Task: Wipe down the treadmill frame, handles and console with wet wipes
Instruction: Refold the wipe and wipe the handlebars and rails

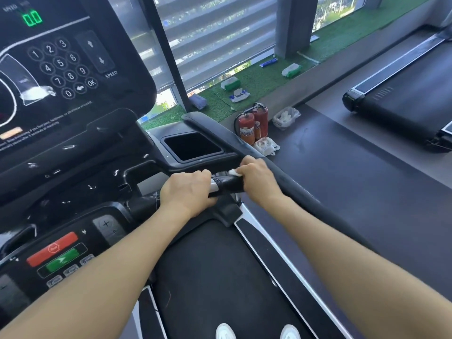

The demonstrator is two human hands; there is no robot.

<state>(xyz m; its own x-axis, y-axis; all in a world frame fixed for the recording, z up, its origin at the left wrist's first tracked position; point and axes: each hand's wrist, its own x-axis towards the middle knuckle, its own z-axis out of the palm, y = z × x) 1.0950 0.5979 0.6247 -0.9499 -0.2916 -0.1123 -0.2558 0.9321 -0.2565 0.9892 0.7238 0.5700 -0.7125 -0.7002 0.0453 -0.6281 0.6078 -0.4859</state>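
Wipe (233, 172) — bunched under right hand (256, 178) on handle (227, 185).

Wet wipe (233, 172) mostly hidden inside right hand (256, 181). Console (61, 94) cut by left edge; its warning text unreadable.

gym: treadmills (403, 99), number-pad console (61, 67)

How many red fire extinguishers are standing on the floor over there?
2. One fire extinguisher stands in front, the second fire extinguisher right behind it, beside the green ledge. More could be hidden behind the treadmill handrail.
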